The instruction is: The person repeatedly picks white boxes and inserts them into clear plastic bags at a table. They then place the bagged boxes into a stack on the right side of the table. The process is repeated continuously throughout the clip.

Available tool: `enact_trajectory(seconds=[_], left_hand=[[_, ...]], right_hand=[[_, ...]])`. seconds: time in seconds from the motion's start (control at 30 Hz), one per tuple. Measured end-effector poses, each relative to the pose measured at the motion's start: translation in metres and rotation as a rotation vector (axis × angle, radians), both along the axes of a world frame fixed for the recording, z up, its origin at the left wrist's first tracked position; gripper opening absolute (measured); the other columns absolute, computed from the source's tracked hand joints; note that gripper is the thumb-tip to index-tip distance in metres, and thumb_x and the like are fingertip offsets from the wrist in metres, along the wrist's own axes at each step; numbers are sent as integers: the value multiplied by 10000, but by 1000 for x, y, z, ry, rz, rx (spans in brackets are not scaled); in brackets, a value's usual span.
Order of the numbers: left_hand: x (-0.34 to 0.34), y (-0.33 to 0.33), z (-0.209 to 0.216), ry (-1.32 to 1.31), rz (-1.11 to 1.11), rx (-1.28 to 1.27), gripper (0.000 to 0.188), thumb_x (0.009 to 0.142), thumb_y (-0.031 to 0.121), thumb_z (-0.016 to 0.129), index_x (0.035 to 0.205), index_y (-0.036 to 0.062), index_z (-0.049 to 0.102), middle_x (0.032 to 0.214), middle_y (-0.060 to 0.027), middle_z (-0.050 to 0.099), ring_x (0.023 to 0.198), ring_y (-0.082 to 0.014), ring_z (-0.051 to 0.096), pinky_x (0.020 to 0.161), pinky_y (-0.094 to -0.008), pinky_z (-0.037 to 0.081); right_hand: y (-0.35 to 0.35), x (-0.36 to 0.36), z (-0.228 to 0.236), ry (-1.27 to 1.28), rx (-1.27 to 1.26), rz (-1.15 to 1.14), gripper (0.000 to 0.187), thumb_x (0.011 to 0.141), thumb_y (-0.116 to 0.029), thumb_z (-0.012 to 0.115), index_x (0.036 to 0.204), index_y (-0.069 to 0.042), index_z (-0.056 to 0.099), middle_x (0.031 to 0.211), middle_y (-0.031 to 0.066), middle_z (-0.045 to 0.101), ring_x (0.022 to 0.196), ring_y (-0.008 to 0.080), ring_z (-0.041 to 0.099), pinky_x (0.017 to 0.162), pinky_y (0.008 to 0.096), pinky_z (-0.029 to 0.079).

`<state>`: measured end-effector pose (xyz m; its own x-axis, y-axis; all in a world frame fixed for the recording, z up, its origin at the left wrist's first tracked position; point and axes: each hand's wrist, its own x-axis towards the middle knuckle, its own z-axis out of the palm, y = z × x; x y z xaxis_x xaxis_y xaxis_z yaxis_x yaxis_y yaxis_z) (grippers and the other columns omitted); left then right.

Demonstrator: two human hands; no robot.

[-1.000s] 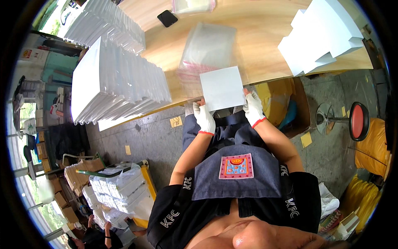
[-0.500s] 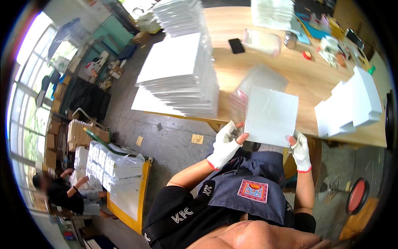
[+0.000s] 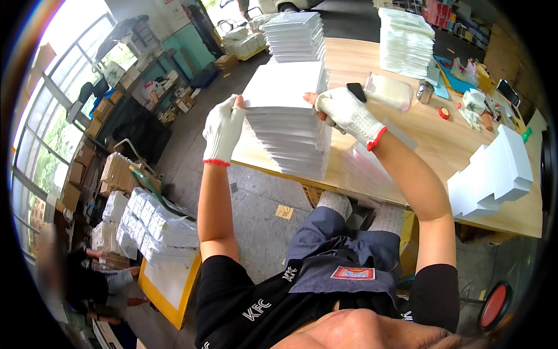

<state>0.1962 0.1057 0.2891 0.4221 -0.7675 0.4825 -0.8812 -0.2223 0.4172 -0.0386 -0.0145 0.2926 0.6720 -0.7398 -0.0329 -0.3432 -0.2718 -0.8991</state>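
A flat white square panel [image 3: 282, 84] lies on top of a tall stack of bagged white panels [image 3: 290, 142] at the table's left front. My left hand [image 3: 225, 129], in a white knit glove with a red cuff, is closed at the panel's near left corner, thumb along the edge. At the near right corner my right hand [image 3: 350, 113], gloved the same way, has its thumb on the panel and its fingers curled. Partly behind my right forearm lie clear plastic bags [image 3: 369, 168] on the wooden table [image 3: 430, 145].
White block-like pieces [image 3: 494, 171] stand at the table's right. Farther back are more stacks [image 3: 407, 43], a black phone [image 3: 356, 90], a clear packet [image 3: 388, 91], a metal jar [image 3: 425, 91] and a red tape roll [image 3: 444, 113]. A co-worker [image 3: 87, 279] is beside a loaded cart [image 3: 171, 291] at left.
Both hands have moved left and away from me, carrying the white panel from in front of the clear bags onto the tall stack. My head view has shifted as well.
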Motion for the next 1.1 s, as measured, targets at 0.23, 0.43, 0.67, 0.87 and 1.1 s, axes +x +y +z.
enact_trajectory(seconds=[0.23,0.43,0.67,0.87,1.1], left_hand=[[-16,2,-94,508,-433,-839,488,973,339,362,1257,-44,469,1336,-138,412,1189,-267,462,976,-394,430],[-44,30,-276,531,-114,-705,422,944,243,428,1285,-5,435,1278,-163,481,1160,-268,474,997,-399,360],[-151,50,-334,713,-454,-261,268,855,101,512,1088,-28,546,1200,-162,526,1083,-273,510,942,-359,377],[-181,21,-303,371,-768,-155,231,846,122,537,1031,-10,578,1147,-184,543,1088,-326,512,936,-377,384],[-199,14,-293,467,-767,-192,169,806,70,549,953,14,611,1089,-168,576,1041,-349,523,905,-416,409]], right_hand=[[6,-79,-24,-378,260,326,503,887,-531,461,858,-54,619,714,21,573,629,93,536,570,244,448],[55,-222,-15,-100,-847,-253,186,813,-176,660,891,-15,608,833,67,612,755,185,610,678,294,493],[41,-400,19,751,-947,-1139,161,845,-246,506,944,-168,605,944,75,623,928,263,575,807,388,429],[-23,-421,58,1145,-1148,-639,239,809,-128,494,1012,-166,616,1018,86,619,982,275,566,820,382,459],[-117,-391,77,1421,-402,-493,556,646,58,532,1154,-166,575,978,139,611,848,317,580,703,386,478]])
